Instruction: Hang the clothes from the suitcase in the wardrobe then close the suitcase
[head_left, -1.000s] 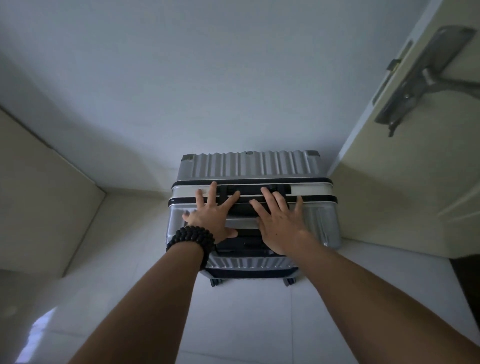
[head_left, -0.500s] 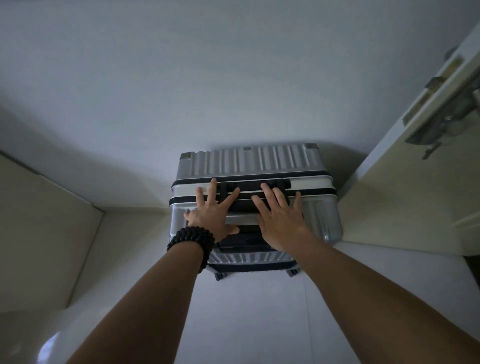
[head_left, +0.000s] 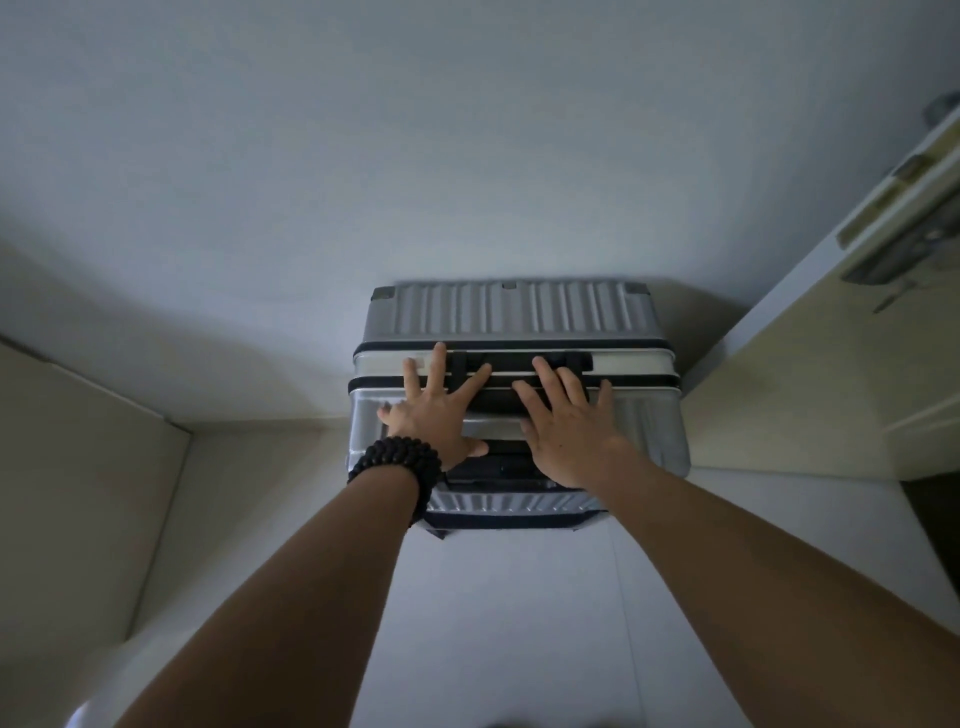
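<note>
The silver ribbed suitcase (head_left: 519, 317) stood closed and upright on the pale tiled floor (head_left: 498, 623), its far side against the grey wall (head_left: 467, 156). Both hands lay flat on its top. The left hand (head_left: 434, 415), with a black bead bracelet (head_left: 397, 460) at the wrist, was spread with straight fingers, their tips reaching the black carry handle (head_left: 519, 361) and the dark seam bands running across the suitcase top; its thumb pointed toward the other hand. The right hand (head_left: 563, 428) was just beside it on the same surface, also spread and straight-fingered, fingertips on the black handle. Neither hand curled round anything; both pressed on the case. Under the palms, on the near part of the suitcase top, sat a darker recessed panel (head_left: 498, 470). To the right of the suitcase stood a cream door (head_left: 810, 395) with a metal lever fitting (head_left: 904, 254) high on it. To the left of the suitcase ran a beige panel (head_left: 78, 467).
</note>
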